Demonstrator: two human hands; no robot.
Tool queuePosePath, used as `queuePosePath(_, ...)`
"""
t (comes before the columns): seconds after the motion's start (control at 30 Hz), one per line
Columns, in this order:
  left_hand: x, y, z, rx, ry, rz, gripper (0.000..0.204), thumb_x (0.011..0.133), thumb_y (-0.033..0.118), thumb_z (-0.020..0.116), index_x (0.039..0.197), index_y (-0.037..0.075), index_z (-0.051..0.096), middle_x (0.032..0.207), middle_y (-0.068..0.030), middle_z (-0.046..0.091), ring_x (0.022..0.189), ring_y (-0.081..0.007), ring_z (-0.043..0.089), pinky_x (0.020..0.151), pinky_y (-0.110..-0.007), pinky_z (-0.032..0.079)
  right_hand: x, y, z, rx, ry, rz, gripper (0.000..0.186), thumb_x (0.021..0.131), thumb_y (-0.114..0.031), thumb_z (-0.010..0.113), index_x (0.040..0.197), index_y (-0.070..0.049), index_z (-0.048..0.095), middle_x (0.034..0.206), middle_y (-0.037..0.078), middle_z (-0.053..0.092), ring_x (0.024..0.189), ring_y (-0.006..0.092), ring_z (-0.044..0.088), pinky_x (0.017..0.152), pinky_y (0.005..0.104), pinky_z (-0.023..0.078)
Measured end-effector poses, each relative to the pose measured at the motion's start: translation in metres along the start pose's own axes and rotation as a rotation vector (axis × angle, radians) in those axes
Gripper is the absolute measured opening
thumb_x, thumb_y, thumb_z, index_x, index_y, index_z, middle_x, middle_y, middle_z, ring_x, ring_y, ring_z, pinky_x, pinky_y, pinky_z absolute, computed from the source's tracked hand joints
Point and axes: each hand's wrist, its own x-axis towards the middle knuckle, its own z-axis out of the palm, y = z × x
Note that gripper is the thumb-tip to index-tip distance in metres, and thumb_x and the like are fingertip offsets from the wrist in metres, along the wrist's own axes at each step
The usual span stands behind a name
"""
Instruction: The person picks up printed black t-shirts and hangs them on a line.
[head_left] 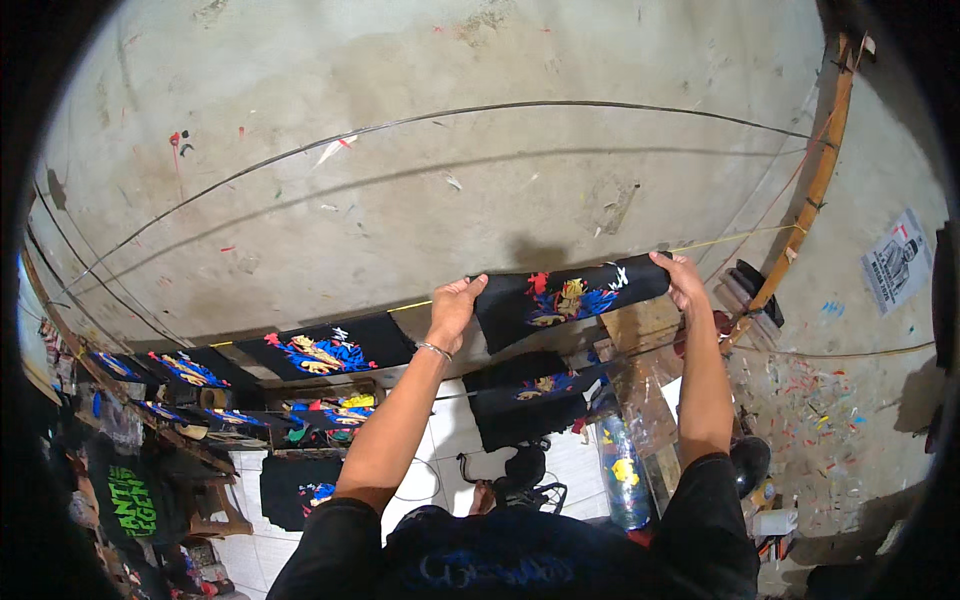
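A black cloth panel (497,318) with a red, yellow, blue and white print is stretched between my two hands, along a yellow line (411,306). My left hand (456,314) is closed on its upper left corner, and a bracelet circles that wrist. At the upper right corner my right hand (683,281) grips the same panel, fingers closed. Whether the panel's top edge is fixed to the line cannot be made out. To the left, another printed black panel (392,342) hangs from the line, and a smaller-looking one (222,364) hangs farther left.
Below my hands a black printed panel (500,405) hangs lower. A wooden post (832,160) holds the line's right end against the stained wall (450,60). A black cable (540,103) bows across above. A wooden stool (222,518) stands lower left; a poster (898,262) is at right.
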Motion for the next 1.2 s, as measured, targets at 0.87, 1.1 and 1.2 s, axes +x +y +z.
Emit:
queuePosePath(0.87,-0.093,-0.027,-0.064,0.686,0.161,0.491,0.032,0.08,0.005,0.058,0.111,0.002,0.051,0.068,-0.0136,0.063,0.061,-0.0174,0.063,0.056,-0.029,0.048,0.032,0.049,0.001,-0.68,0.567,-0.61,0.025,0.081,-0.021,0.06,0.098,-0.002,0.061,0.064,0.013,0.061,0.059,0.0214,0.058,0.061,0.033,0.046)
queuePosePath(1.1,-0.302,-0.255,-0.258,1.22,0.209,-0.073,0.031,0.077,0.033,0.058,0.077,0.001,0.059,0.074,-0.0201,0.06,0.064,-0.0332,0.057,0.059,-0.043,0.044,-0.093,0.204,0.046,-0.369,0.811,-0.608,0.027,0.089,-0.02,0.047,0.102,0.003,0.054,0.091,0.019,0.059,0.074,0.0259,0.058,0.068,0.0379,0.045)
queuePosePath(1.2,-0.456,-0.371,-0.348,1.212,0.365,-0.527,0.024,0.075,0.028,0.055,0.076,0.004,0.062,0.074,-0.0174,0.062,0.069,-0.0353,0.06,0.062,-0.047,0.046,-0.2,0.354,0.121,-0.696,0.339,-0.205,0.028,0.085,-0.027,0.051,0.09,0.0,0.056,0.08,0.014,0.059,0.071,0.0256,0.056,0.065,0.036,0.044)
